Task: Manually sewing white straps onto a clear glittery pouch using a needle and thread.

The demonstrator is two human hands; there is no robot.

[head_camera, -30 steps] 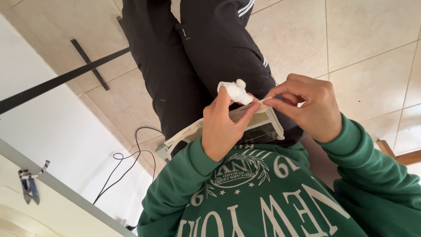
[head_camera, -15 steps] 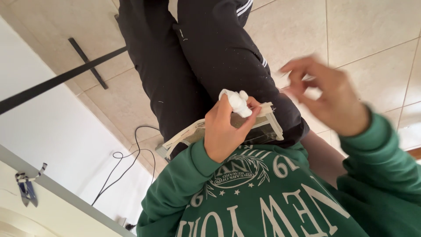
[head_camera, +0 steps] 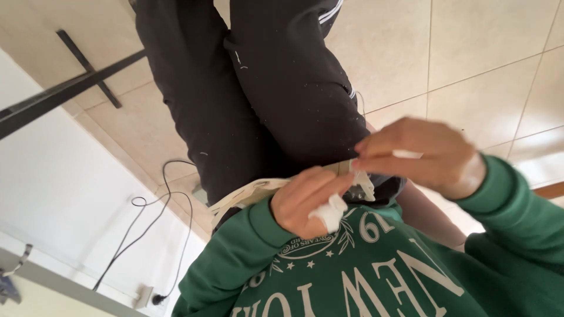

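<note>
I look down at my own green sweatshirt (head_camera: 376, 276) and black trousers (head_camera: 264, 94). My left hand (head_camera: 305, 202) is closed around a small crumpled white wad (head_camera: 330, 212), held against my chest. A cream flat object (head_camera: 247, 194) lies across my lap just beyond it, partly hidden by both hands. My right hand (head_camera: 414, 155) is blurred. It hovers just right of and above the left hand, fingers pinched together on a small white piece (head_camera: 406, 154).
Beige floor tiles (head_camera: 470, 53) lie beneath me. A black cable (head_camera: 147, 235) runs over the floor to a plug (head_camera: 144, 296) by the white wall (head_camera: 53, 194). A black metal bar (head_camera: 64, 94) crosses at upper left. A wooden edge (head_camera: 552, 189) shows at right.
My right hand let go of the white wad, swung out to the right, then came back toward the left hand with fingers pinched. My left hand dropped lower with the wad.
</note>
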